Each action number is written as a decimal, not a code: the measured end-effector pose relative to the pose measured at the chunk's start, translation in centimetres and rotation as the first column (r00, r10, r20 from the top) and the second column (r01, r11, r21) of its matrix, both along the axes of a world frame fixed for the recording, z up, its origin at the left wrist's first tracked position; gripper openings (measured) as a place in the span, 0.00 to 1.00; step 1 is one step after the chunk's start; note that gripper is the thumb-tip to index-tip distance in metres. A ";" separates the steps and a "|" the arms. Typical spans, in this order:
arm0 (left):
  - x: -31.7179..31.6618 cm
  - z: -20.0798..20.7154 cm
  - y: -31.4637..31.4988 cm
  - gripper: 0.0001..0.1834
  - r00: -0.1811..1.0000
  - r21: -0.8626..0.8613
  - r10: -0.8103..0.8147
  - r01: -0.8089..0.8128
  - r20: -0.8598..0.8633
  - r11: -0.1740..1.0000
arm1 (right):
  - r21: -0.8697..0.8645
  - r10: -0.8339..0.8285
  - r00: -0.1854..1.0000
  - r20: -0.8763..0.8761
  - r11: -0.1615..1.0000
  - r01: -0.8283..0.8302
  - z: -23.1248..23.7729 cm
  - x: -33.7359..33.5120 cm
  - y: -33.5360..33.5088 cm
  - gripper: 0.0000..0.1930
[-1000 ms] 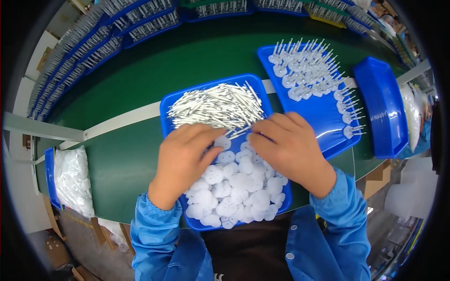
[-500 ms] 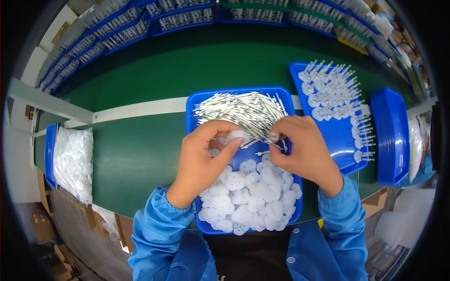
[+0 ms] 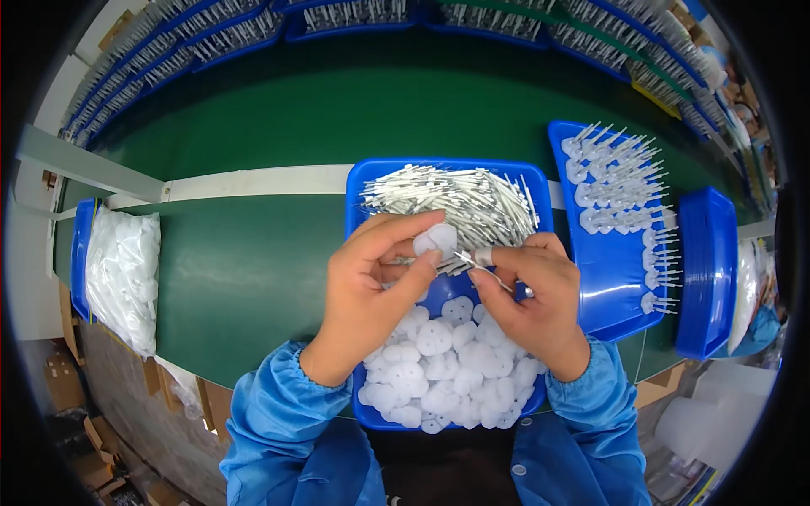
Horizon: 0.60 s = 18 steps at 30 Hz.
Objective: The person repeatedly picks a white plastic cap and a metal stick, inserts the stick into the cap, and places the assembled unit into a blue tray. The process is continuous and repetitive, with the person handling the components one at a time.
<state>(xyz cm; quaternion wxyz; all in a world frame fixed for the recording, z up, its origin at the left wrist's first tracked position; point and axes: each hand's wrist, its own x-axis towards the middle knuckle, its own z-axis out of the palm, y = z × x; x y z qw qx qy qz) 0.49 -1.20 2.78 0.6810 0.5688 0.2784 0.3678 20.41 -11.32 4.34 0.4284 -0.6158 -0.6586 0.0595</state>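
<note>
Between the thumb and fingers of my left hand (image 3: pixel 371 282) is a round translucent white plastic disc (image 3: pixel 435 241). My right hand (image 3: pixel 536 295) pinches a thin metal pin (image 3: pixel 489 271), its tip close to the disc's right edge; whether they touch I cannot tell. Both hands are over a blue tray (image 3: pixel 354 181). The tray's far part holds a heap of white and grey pins (image 3: pixel 456 198); its near part holds a pile of loose white discs (image 3: pixel 447 363). White tape (image 3: pixel 483 255) wraps one finger of my right hand.
Rows of discs with upright pins (image 3: pixel 612 181) fill part of a blue tray (image 3: pixel 603 291) on the right. Beside it are stacked blue trays (image 3: pixel 707 270). A plastic bag of white parts (image 3: pixel 124 274) lies at the left. Loaded trays (image 3: pixel 354 17) line the green table's (image 3: pixel 329 101) far edge.
My right hand has come away from the pin heap and moved left and nearer the disc, now showing a pin in its pinch. My left hand still holds the disc, tilted more upright.
</note>
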 end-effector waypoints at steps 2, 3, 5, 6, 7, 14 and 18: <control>0.2 -0.3 0.0 0.23 0.999 0.097 0.027 -0.025 -0.017 0.995 | 0.005 -0.019 0.999 -0.037 1.000 0.019 -0.4 0.0 -0.1 0.11; 0.3 -0.5 0.0 0.23 0.999 0.146 0.041 -0.037 -0.026 0.989 | -0.004 -0.025 0.999 -0.039 1.000 0.025 -0.5 0.0 -0.1 0.11; 0.2 -0.3 0.1 0.23 0.997 0.200 0.054 -0.042 -0.054 0.979 | -0.022 -0.039 0.998 -0.043 0.999 0.038 -0.7 0.2 -0.2 0.11; 0.2 -0.3 0.1 0.23 0.996 0.227 0.059 -0.043 -0.067 0.973 | -0.028 -0.046 0.998 -0.038 0.999 0.045 -0.6 0.2 -0.3 0.11; 0.2 -0.4 0.1 0.23 0.994 0.262 0.053 -0.028 -0.091 0.965 | -0.034 -0.054 0.998 -0.032 0.998 0.053 -0.4 0.2 -0.3 0.11; 0.5 -0.8 -0.3 0.23 0.988 0.325 0.070 -0.022 -0.137 0.945 | -0.099 -0.090 0.996 -0.024 0.991 0.088 -0.3 -0.1 0.0 0.09; 0.3 -0.5 -0.6 0.24 0.977 0.380 0.071 0.012 -0.203 0.925 | -0.168 -0.034 0.976 -0.215 0.986 -0.002 -0.4 -0.2 0.1 0.07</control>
